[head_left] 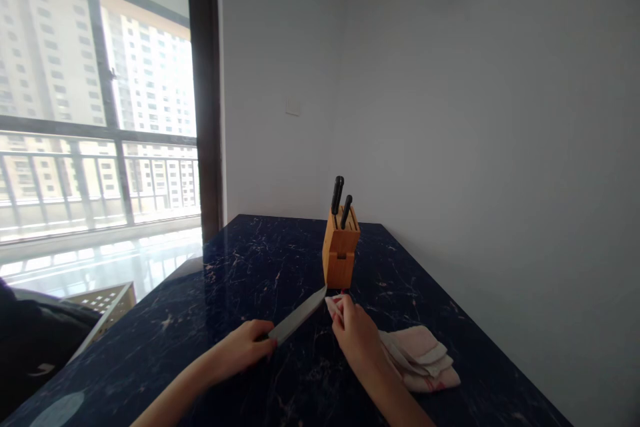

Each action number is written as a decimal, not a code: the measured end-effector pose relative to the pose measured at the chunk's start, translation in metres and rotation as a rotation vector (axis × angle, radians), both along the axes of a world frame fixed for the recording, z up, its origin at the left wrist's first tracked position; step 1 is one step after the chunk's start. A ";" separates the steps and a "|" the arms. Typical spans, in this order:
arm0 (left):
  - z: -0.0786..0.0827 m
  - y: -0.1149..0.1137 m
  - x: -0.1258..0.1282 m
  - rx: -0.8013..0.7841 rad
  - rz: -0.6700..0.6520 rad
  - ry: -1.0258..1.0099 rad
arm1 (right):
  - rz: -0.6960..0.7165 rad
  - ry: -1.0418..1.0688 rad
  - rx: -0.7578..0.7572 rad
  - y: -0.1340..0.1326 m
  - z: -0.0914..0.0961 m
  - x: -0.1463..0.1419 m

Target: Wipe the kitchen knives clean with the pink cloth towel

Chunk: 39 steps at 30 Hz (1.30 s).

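Note:
My left hand (pixel 245 347) is closed round the handle of a kitchen knife (pixel 299 315), whose grey blade points up and right toward a wooden knife block (pixel 340 251). My right hand (pixel 356 337) pinches a corner of a pale pink cloth (pixel 423 357) close to the blade's tip. The rest of the cloth lies folded on the dark marble table (pixel 240 267) beside my right wrist. Two black handles (pixel 341 201) stick up out of the block.
A white wall runs along the table's right side and far end. On the left a large window shows a balcony rail and tall buildings. Something dark (pixel 35 340) lies at the lower left, beside the table's edge.

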State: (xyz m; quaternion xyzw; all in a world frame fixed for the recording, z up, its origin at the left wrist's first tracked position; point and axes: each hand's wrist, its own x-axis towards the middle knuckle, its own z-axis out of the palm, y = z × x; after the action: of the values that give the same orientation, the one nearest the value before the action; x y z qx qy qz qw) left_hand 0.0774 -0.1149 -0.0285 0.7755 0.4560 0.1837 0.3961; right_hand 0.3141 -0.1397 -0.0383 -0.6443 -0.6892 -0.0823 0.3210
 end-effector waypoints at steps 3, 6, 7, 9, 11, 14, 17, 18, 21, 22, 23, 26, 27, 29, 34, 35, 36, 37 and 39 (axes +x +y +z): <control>0.004 -0.008 0.007 0.211 -0.009 0.126 | 0.028 0.142 0.016 -0.001 0.000 -0.002; 0.004 -0.017 0.017 0.294 -0.015 0.216 | 0.156 0.167 0.073 -0.006 0.000 -0.013; 0.003 -0.020 0.020 0.313 -0.010 0.244 | 0.189 0.158 0.081 -0.009 0.000 -0.018; 0.000 -0.023 0.026 0.348 0.007 0.295 | 0.245 0.133 0.075 -0.014 -0.001 -0.028; -0.004 -0.023 0.028 0.378 0.022 0.334 | 0.314 0.104 0.059 -0.020 -0.001 -0.037; -0.009 -0.021 0.029 0.413 0.007 0.353 | 0.401 0.056 0.026 -0.024 0.000 -0.046; -0.010 -0.020 0.028 0.436 -0.013 0.374 | 0.343 0.003 -0.014 -0.022 0.004 -0.046; -0.010 -0.020 0.028 0.441 -0.012 0.385 | 0.298 -0.013 -0.021 -0.021 0.005 -0.045; -0.008 -0.020 0.029 0.430 -0.001 0.405 | 0.243 -0.032 -0.029 -0.019 0.007 -0.042; -0.008 -0.021 0.029 0.422 0.001 0.404 | 0.271 -0.033 -0.030 -0.019 0.006 -0.043; -0.007 -0.021 0.029 0.416 0.001 0.394 | 0.316 -0.037 -0.030 -0.020 0.005 -0.044; -0.006 -0.020 0.028 0.416 -0.028 0.344 | 0.416 -0.083 -0.024 -0.023 0.003 -0.047; -0.005 -0.020 0.028 0.423 -0.036 0.338 | 0.412 -0.105 -0.023 -0.023 0.003 -0.047; -0.004 -0.019 0.026 0.437 -0.035 0.353 | 0.349 -0.143 -0.024 -0.022 0.004 -0.045; -0.004 -0.019 0.023 0.460 0.004 0.362 | 0.272 -0.198 -0.031 -0.017 0.005 -0.037; -0.005 -0.020 0.023 0.459 0.013 0.357 | 0.279 -0.205 -0.030 -0.017 0.004 -0.037; -0.006 -0.020 0.022 0.455 0.022 0.353 | 0.288 -0.209 -0.027 -0.017 0.004 -0.038; -0.007 -0.019 0.021 0.450 0.024 0.346 | 0.300 -0.213 -0.021 -0.018 0.003 -0.038; -0.009 -0.018 0.020 0.450 0.002 0.325 | 0.326 -0.220 -0.009 -0.019 0.002 -0.040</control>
State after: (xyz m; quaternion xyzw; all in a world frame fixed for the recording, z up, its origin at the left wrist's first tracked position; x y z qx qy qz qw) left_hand 0.0973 -0.1329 -0.0377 0.8628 0.4621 0.1540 0.1353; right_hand 0.2742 -0.1584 -0.0365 -0.5126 -0.8158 -0.0963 0.2499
